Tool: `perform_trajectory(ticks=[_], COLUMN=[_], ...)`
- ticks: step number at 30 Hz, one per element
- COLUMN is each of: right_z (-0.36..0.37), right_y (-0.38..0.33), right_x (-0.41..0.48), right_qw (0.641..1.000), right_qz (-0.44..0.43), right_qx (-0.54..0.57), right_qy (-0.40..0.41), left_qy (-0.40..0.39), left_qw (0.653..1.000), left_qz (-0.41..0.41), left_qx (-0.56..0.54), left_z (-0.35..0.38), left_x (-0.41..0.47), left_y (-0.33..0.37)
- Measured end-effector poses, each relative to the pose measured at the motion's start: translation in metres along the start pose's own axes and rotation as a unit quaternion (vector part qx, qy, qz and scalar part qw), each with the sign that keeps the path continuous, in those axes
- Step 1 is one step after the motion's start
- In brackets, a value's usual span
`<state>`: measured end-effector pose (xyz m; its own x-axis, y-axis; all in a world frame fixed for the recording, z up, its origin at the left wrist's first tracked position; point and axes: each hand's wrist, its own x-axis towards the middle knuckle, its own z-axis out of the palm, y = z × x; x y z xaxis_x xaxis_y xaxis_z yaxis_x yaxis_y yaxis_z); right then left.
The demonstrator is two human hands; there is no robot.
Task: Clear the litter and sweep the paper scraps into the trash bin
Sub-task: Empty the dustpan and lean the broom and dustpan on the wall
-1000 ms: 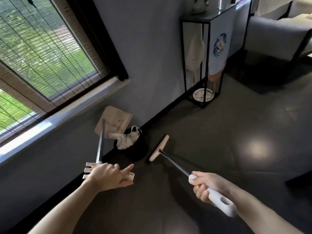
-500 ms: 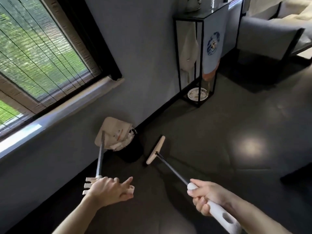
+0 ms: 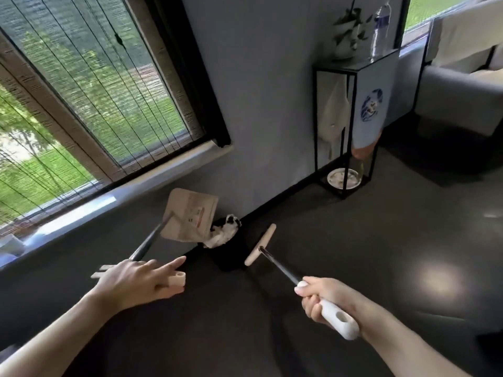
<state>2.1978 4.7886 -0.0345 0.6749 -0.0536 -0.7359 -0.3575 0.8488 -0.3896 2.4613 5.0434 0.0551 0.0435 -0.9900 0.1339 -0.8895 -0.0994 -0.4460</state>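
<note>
me: since half a second ago my dustpan (image 3: 190, 216) has come up and tipped more, so i can see the paper scraps (image 3: 223, 232) in the trash bin (image 3: 228, 254) again.

pal: who holds what?

me: my left hand (image 3: 138, 281) holds the dustpan's long handle up in the air. most fingers are wrapped on it, but one sticks out straight. my right hand (image 3: 326, 297) is clamped tight on the white grip of the broom (image 3: 280, 265). the broom head sits on the floor (image 3: 353, 268), just beside the bin.

pal: what's in the bin?

me: white scraps, piled up to the rim, with some poking over it. the bin is black and stands by the wall. i see only the back of the pan, so i can't tell if bits are left in it.

pal: any other holders?

me: a plate (image 3: 343, 178) sits low in the metal stand (image 3: 317, 118). i can't tell what's on it. a plant pot (image 3: 344, 49) with leaves and a bottle (image 3: 379, 31) stand on top.

pal: what could go wrong?

me: i think the bin is very full. the pan's low corner is right by the pile, so a bump could push scraps out. part of the pan hangs off to the side of the bin, so sliding bits could miss it. my loose finger could let the handle twist. a shove from the broom could tip the bin.
</note>
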Motion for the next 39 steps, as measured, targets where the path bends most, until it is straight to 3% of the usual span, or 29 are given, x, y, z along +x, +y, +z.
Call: perform_trajectory(ticks=[6,9,12,14,17,21,26,31,34,37,38,39], right_z=[0.009,0.017,0.027,0.034,0.044,0.067,0.126,0.224,0.287,0.329,0.338,0.345], right_y=[-0.013,-0.013,-0.008,-0.001,0.017,0.039,0.06,0.034,0.005,-0.027,-0.037,-0.045], right_x=[-0.009,-0.009,-0.004,0.002,0.015,0.047,0.088,0.116,0.135,0.169,0.18,0.191], right_qw=[0.998,0.997,0.995,0.991,0.984,0.981,0.981,0.967,0.902,0.741,0.682,0.645], right_qz=[0.023,0.029,0.028,0.025,0.032,0.06,0.068,-0.118,-0.252,-0.383,-0.399,-0.402], right_qx=[-0.053,-0.06,-0.096,-0.134,-0.177,-0.182,-0.179,-0.156,-0.308,-0.55,-0.613,-0.649], right_qy=[-0.021,-0.025,-0.019,-0.016,-0.016,-0.019,-0.015,-0.163,-0.167,-0.031,0.01,0.032], left_qy=[-0.01,0.009,0.033,0.099,0.13,0.117,0.068,0.033,0.025,0.002,-0.011,-0.021], left_qw=[0.987,0.949,0.878,0.803,0.714,0.655,0.632,0.626,0.627,0.644,0.661,0.682], left_qz=[-0.134,-0.27,-0.427,-0.535,-0.624,-0.668,-0.666,-0.643,-0.621,-0.574,-0.55,-0.525], left_qx=[-0.09,-0.162,-0.213,-0.245,-0.29,-0.333,-0.39,-0.44,-0.47,-0.506,-0.51,-0.508], left_z=[-0.049,-0.055,-0.051,-0.04,-0.008,0.026,0.074,0.119,0.133,0.137,0.138,0.139], left_x=[-0.047,-0.082,-0.106,-0.114,-0.125,-0.135,-0.149,-0.175,-0.181,-0.176,-0.171,-0.167], left_y=[0.011,0.009,0.005,-0.007,-0.027,-0.032,-0.044,-0.078,-0.108,-0.148,-0.163,-0.178])
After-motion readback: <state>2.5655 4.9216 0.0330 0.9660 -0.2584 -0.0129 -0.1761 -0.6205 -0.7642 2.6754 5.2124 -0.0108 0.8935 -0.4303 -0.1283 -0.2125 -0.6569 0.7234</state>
